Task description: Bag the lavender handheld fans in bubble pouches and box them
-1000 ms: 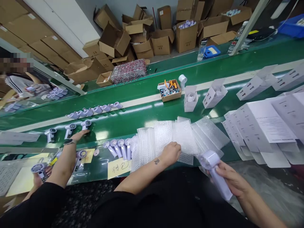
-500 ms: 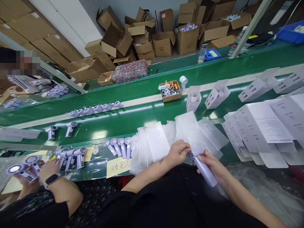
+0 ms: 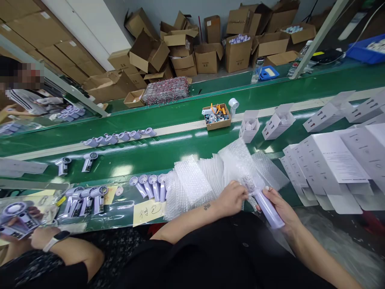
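**Fan head at the mouth of the bag, handle pointing back toward the right wrist**

Nearest the camera, the right hand point(image 3: 278, 204) is wrapped around the handle of a pale lilac handheld plastic fan point(image 3: 266, 206). Its fingers are curled shut around the handle, with the thumb laid along the top. The fan's long axis runs on a diagonal, with the handle's butt low and to the right, near the body, and the round head up and to the left, away from the palm.

Just beside it, the left hand point(image 3: 231, 197) pinches the near edge of a clear bubble-wrap bag point(image 3: 237, 162), thumb and fingertips pressed together on the film. The bag rises from that pinch up and away over the belt. The fan's head sits right at the pinched edge, between the two hands, and seems to be partly inside the film, though the bubbles blur the line. The left hand is the nearer one to the bag's mouth; the right hand carries the fan behind it.

Under and behind the bag lies a fanned stack of more bubble-wrap bags point(image 3: 192, 182), and to its left a short row of lilac fans point(image 3: 148, 185) lies above a yellow handwritten label point(image 3: 149, 211). Farther left, a co-worker's hands point(image 3: 37, 237) hold another fan.

Beyond, on the green conveyor belt point(image 3: 168, 150), stand open white cartons point(image 3: 278, 120) and a small brown cardboard tray of parts point(image 3: 216, 115).
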`<state>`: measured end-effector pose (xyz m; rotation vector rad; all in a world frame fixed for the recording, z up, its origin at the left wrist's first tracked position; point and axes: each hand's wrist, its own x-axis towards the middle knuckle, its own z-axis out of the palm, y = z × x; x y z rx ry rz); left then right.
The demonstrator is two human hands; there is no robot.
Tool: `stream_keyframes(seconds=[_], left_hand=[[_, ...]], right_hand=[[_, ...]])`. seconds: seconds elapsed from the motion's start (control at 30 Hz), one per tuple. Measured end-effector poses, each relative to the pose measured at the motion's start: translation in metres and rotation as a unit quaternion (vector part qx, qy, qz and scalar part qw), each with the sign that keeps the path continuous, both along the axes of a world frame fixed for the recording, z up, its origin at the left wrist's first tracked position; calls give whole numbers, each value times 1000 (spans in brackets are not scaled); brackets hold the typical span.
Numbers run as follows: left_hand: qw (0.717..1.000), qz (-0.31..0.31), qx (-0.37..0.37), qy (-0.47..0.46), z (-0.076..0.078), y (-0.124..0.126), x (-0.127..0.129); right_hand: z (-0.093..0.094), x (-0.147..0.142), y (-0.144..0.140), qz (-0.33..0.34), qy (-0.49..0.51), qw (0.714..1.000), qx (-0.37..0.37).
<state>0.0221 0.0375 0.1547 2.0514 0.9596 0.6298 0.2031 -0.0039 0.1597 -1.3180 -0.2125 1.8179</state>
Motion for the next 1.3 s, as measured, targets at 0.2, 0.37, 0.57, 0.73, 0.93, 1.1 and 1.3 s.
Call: stream_keyframes(seconds=[0.2,0.37,0.57,0.73,0.93,1.1,1.3], left_hand=[[998,44,-48,-26,12,5,10],[989,25,-145,-29,24,0,12],[954,64,-271,-109,29,-2,3],[848,106,-454,-254,45,2,-15],[884,26,-326,-335,70,16,-50],[941,-65,-270,-192,51,15,-38],[883,210,-296,-300,27,24,-46]], right_hand=[[10,1,2,-8,46,996,-79],[-1,-10,-5,0,-22,998,-66],[10,-8,-17,51,-147,988,8],[68,22,-15,258,-392,862,191],[91,0,-11,154,-220,919,288],[71,-18,-7,131,-204,909,340],[18,67,0,-364,-327,859,151]])
